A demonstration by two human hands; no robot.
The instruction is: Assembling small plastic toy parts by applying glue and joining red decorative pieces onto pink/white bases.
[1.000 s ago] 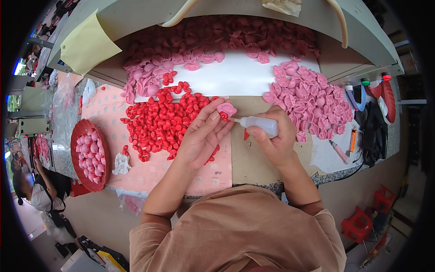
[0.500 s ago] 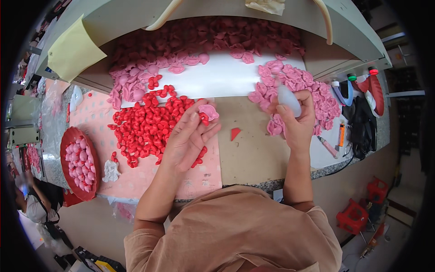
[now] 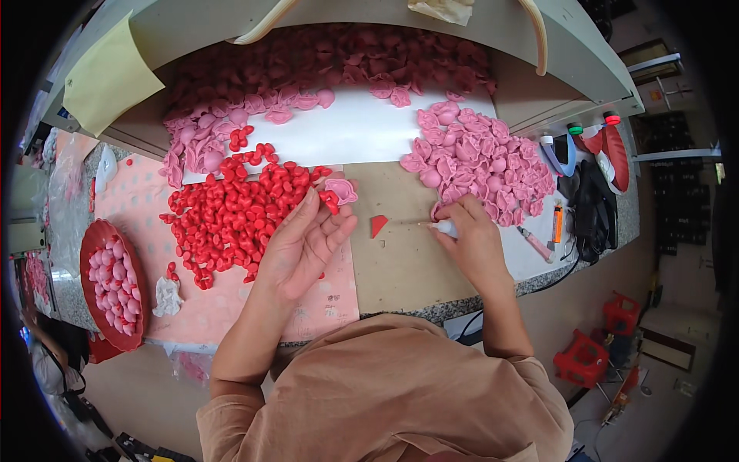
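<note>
- Head view: one left hand [image 3: 302, 242] pinches one small red bit [image 3: 329, 201] between its thumb and finger. Its other fingers are a little bent and apart.
- One pink cup [image 3: 340, 190] with a wavy edge touches that red bit at the fingertips, up over the table.
- One right hand [image 3: 477, 242] has its fingers curled around one bottle [image 3: 446, 227]. Most of the bottle is hidden, and its thin tip points left. I can't tell if the tip touches the brown sheet [image 3: 404, 269] below.
- One red heap [image 3: 239, 215] sits left of the left hand, with too many bits to count.
- Two big pink heaps: one right-side heap [image 3: 481, 165] just beyond the right hand, and one back heap [image 3: 331, 65] under the grey box [image 3: 192, 19]. Too many to count.
- One red dish [image 3: 123, 336] at the left, full of pink balls [image 3: 115, 277] with red bits, too crowded to count.
- One red scrap [image 3: 379, 224] lies between the two hands.
- One white crumpled tissue [image 3: 167, 296] is near the dish.
- One orange stick [image 3: 557, 223] and one small tube [image 3: 536, 242] lie at the right.
- One yellow paper [image 3: 115, 73] hangs on the box.
- Two red stools [image 3: 581, 359] are on the floor.
</note>
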